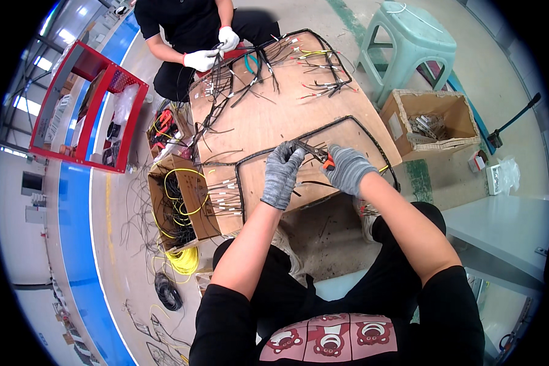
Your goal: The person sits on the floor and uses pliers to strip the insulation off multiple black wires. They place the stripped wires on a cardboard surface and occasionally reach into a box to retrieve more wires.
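My left hand (282, 174), in a grey knit glove, is closed with its fingertips pinching a black cable at the front edge of the wooden board (268, 131). My right hand (349, 171), gloved the same way, grips a pair of pliers (313, 152) with orange-red handles. The dark jaws of the pliers point left and meet the spot by my left fingertips; exactly what lies between them is too small to make out. A black wire harness (326, 127) runs in a bent loop over the board around my hands, with white-labelled wire ends (226, 198) at its left.
Across the board a co-worker's white-gloved hands (202, 60) handle more harness wires. Teal pliers (251, 64) lie there. A cardboard box of metal parts (430, 125) and a green stool (412, 36) stand right. Left are a box of wires (180, 201), a yellow coil (183, 260) and a red rack (97, 110).
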A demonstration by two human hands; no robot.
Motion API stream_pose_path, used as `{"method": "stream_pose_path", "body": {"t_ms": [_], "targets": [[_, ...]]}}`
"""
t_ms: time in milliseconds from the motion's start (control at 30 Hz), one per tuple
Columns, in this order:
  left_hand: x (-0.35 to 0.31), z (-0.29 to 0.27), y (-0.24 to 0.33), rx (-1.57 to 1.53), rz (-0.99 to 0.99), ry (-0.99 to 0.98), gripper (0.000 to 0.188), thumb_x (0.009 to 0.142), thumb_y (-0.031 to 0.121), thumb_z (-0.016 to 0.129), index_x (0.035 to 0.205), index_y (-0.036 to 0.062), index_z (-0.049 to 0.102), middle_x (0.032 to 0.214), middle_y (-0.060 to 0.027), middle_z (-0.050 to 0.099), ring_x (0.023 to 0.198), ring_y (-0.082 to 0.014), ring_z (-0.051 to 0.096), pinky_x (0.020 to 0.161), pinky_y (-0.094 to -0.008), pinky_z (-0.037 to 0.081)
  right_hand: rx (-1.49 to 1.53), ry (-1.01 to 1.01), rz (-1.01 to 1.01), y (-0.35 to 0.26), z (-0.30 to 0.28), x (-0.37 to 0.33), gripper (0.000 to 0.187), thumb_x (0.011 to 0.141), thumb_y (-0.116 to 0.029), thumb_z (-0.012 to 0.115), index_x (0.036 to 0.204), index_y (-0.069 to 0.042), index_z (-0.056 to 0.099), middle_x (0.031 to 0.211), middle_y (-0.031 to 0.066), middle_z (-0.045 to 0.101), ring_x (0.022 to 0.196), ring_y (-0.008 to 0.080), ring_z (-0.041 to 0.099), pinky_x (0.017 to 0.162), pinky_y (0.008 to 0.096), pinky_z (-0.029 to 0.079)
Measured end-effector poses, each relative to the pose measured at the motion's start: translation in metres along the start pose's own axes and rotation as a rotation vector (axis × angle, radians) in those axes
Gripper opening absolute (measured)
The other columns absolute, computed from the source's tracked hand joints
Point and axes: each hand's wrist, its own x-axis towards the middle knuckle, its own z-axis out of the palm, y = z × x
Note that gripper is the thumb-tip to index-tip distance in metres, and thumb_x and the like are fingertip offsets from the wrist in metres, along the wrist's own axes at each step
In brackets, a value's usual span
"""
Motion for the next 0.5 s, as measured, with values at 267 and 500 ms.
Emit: {"method": "stream_pose_path", "body": {"t_ms": [267,500], "targets": [[-0.002,0.004,0.001,-0.039,0.043,-0.058,0.01,0.083,0.01,0.058,0.088,0.0023,0.06,0.077,0.0013,0.057,0.071,-0.0062,0.048,0.066,-0.0206,0.041,0.285,-0.099,-0.032,0.018,-0.013,0.0,0.03,0.072,-0.024,0.064,0.086,-0.001,0.052,0.076,0.0201,0.058,0.073,0.0355,0.057,0.068,0.0386,0.046],[-0.008,0.008,-0.012,0.046,0.082,-0.037,0.018,0.08,0.018,0.063,0.088,0.0026,0.059,0.079,-0.0027,0.059,0.071,-0.0104,0.051,0.069,-0.025,0.045,0.179,0.645,-0.402,0.014,-0.018,0.014,0.024,0.066,-0.004,0.056,0.089,-0.004,0.049,0.082,0.0196,0.054,0.078,0.0387,0.052,0.068,0.0431,0.044]]}}
